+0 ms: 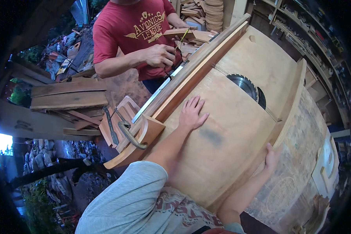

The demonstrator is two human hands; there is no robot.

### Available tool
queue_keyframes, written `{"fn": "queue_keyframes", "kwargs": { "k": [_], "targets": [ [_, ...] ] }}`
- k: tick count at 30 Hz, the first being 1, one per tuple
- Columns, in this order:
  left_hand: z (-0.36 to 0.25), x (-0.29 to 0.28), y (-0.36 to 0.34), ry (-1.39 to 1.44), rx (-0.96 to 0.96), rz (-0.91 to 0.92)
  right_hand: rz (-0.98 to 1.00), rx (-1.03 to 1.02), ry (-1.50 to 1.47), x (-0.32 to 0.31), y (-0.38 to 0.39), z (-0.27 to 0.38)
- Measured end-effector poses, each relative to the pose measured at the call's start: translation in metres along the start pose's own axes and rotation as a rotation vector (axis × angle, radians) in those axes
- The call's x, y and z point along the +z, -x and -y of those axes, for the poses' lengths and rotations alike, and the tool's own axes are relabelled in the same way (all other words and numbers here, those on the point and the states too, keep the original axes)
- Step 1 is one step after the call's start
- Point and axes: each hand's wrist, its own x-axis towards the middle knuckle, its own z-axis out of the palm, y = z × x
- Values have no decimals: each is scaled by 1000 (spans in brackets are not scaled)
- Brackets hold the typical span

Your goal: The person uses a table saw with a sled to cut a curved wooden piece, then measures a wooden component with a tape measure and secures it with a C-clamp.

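My left hand lies flat on a wide plywood panel, its fingers spread. At the outer side of the panel's right wooden rail, my right hand rests with the thumb up; its other fingers barely show. Ahead of both hands, a toothed circular saw blade stands up through a slot in the panel, with a dark curved riving knife just behind it. Along the left side runs a tall wooden fence edged with a pale metal strip.
A bar clamp grips a curved wooden block at the fence's near end. Across the fence, a person in a red shirt holds a tape measure and a board. Stacked planks lie left; a worn worktop extends right.
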Motion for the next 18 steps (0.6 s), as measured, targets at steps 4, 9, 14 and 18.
{"fn": "queue_keyframes", "kwargs": {
  "k": [4, 9, 14, 18],
  "targets": [
    [1, 1, 1, -6, 7, -7, 13, 38, 34, -3, 3, 7],
    [0, 2, 0, 1, 2, -5, -9, 82, 56, -3, 7, 8],
    [0, 2, 0, -8, -15, 6, -72, 62, 175, 1, 6, 6],
    [-1, 0, 0, -17, -15, 16, -41, 71, 74, 1, 7, 9]
  ]
}}
